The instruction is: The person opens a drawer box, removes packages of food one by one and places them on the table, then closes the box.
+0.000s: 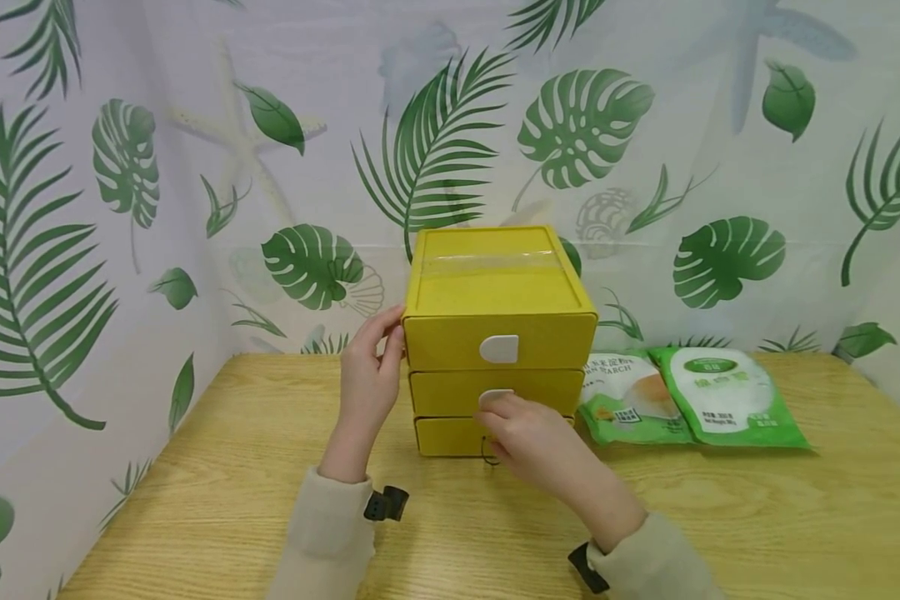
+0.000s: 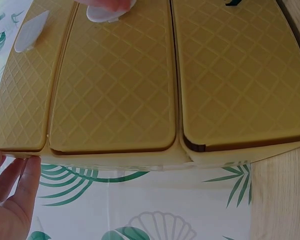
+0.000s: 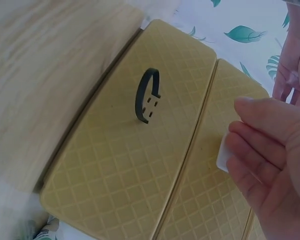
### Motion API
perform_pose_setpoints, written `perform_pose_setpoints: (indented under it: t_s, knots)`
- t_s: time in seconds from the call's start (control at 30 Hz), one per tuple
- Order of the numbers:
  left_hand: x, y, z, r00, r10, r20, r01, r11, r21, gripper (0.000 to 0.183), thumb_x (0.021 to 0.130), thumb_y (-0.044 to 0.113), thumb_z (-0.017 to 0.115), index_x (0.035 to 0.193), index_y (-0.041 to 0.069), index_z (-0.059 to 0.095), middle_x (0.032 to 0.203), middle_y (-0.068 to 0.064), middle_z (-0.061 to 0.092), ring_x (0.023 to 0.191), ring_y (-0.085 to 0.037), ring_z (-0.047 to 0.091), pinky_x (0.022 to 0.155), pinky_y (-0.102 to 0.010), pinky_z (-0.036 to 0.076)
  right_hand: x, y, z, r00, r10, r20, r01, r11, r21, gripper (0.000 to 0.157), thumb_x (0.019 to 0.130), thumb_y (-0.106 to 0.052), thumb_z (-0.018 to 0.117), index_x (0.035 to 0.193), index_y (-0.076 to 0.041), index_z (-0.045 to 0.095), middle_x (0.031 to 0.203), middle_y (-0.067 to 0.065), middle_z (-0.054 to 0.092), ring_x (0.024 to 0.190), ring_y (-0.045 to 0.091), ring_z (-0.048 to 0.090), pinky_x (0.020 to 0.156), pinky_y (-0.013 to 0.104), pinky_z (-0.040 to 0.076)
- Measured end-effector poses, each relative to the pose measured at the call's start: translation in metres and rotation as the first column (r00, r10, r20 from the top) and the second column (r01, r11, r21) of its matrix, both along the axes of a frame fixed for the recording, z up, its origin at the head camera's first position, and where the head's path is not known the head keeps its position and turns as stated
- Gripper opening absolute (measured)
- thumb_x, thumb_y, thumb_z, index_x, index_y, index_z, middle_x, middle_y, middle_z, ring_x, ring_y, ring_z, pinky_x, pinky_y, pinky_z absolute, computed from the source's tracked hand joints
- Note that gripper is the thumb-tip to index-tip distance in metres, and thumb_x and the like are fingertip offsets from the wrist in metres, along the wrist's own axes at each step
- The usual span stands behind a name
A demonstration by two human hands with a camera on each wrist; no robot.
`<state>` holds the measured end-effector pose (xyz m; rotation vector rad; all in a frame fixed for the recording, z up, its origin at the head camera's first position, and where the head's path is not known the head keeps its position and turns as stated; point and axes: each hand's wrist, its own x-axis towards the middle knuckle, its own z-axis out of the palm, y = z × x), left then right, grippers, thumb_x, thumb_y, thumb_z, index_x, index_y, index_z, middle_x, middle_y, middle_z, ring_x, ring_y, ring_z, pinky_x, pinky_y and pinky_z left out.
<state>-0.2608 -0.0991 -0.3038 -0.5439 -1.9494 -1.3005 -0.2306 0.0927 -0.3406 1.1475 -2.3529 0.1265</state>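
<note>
A yellow three-drawer box (image 1: 501,342) stands on the table, its drawer fronts facing me. The left hand (image 1: 371,379) rests against the box's left side near the top drawer, and its fingers (image 2: 27,187) touch the edge in the left wrist view. At the middle drawer, the right hand (image 1: 536,442) has its fingers curled at the white handle (image 3: 223,155), partly covering it. The top drawer bears another white handle (image 1: 499,348). On the bottom drawer is a thin black loop handle (image 3: 149,95). All the drawers appear closed.
Two green-and-white bags, a corn starch bag (image 1: 633,398) and another bag (image 1: 731,396), lie right of the box. Clear tape (image 1: 487,261) crosses the box top. A leaf-patterned cloth (image 1: 450,150) hangs behind the wooden table (image 1: 217,500).
</note>
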Motion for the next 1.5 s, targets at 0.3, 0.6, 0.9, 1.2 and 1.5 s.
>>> perform_pose_setpoints:
  t_s: [0.3,0.6,0.9,1.2,1.5]
  knots:
    - [0.001,0.0,0.0,1.0,-0.005,-0.008,0.005,1.0,0.006,0.024,0.081,0.007,0.043,0.104,0.003,0.051,0.098,-0.007,0.05,0.083,-0.014,0.047,0.055,-0.023,0.046,0.001,-0.002,-0.005,0.989,-0.067,0.128,0.055,0.994,0.094,0.027,0.061,-0.017,0.066,0.084,-0.008,0.057,0.085,0.0,0.052,0.076,0.012,0.049,0.063,0.024,0.043]
    - [0.002,-0.001,0.001,1.0,0.004,0.001,-0.004,1.0,-0.008,0.025,0.081,0.008,0.043,0.104,0.004,0.051,0.098,-0.006,0.05,0.084,-0.012,0.047,0.055,-0.018,0.045,0.002,-0.002,-0.009,0.967,-0.12,0.224,0.088,0.985,0.148,0.017,0.064,-0.02,0.064,0.073,-0.01,0.054,0.072,-0.004,0.049,0.063,0.01,0.047,0.052,0.024,0.042]
    - [0.001,-0.001,0.001,1.0,0.01,-0.016,-0.01,1.0,-0.016,0.024,0.081,0.007,0.043,0.104,0.004,0.051,0.097,-0.006,0.051,0.083,-0.013,0.048,0.055,-0.018,0.045,0.001,-0.001,-0.014,0.936,-0.164,0.311,0.106,0.975,0.195,0.009,0.067,-0.019,0.061,0.069,-0.013,0.054,0.066,-0.006,0.047,0.058,0.008,0.045,0.05,0.024,0.04]
    - [0.002,-0.001,0.0,1.0,0.004,-0.003,-0.004,1.0,-0.014,0.025,0.081,0.009,0.043,0.104,0.004,0.051,0.097,-0.006,0.05,0.084,-0.013,0.048,0.055,-0.018,0.045,0.001,-0.001,-0.017,0.933,-0.142,0.33,0.081,0.978,0.193,0.008,0.065,-0.014,0.061,0.067,-0.014,0.054,0.064,-0.007,0.045,0.055,0.006,0.042,0.047,0.021,0.038]
    - [0.0,-0.001,0.0,1.0,0.015,-0.015,-0.016,1.0,-0.017,0.024,0.081,0.009,0.043,0.103,0.004,0.051,0.096,-0.005,0.051,0.082,-0.013,0.048,0.055,-0.018,0.045,-0.001,0.0,-0.018,0.935,-0.145,0.322,0.087,0.978,0.187,0.007,0.065,-0.014,0.061,0.068,-0.014,0.055,0.066,-0.006,0.047,0.058,0.007,0.045,0.049,0.022,0.039]
